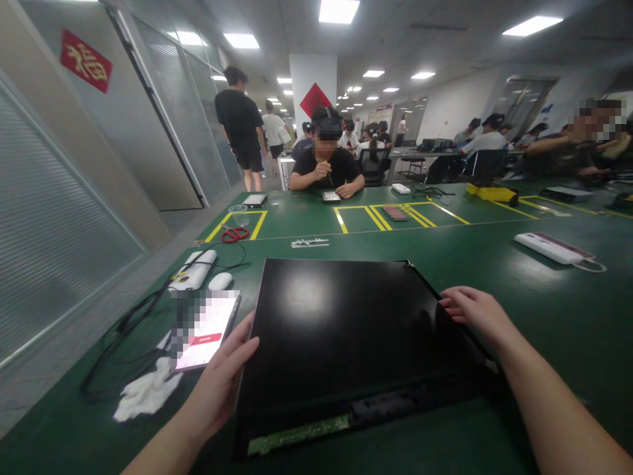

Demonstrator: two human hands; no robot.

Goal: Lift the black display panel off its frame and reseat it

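A black LCD screen panel (341, 323) lies tilted in front of me, its glossy face up and reflecting a ceiling light. Along its near edge runs a narrow green circuit board (299, 434) beside a dark strip. My left hand (225, 373) holds the panel's left edge, thumb at the rim and the other fingers partly hidden beneath. At the upper part of the right edge, my right hand (477, 313) grips the side with its fingertips; its thumb is hidden.
Left on the green table (558, 316) are a lit tablet (212, 330), crumpled tissue (148, 392), a white mouse (220, 282), black cables (143, 307) and red-handled scissors (235, 234). A white power bank (548, 247) lies right. Across sits a co-worker (326, 161) with a small device.
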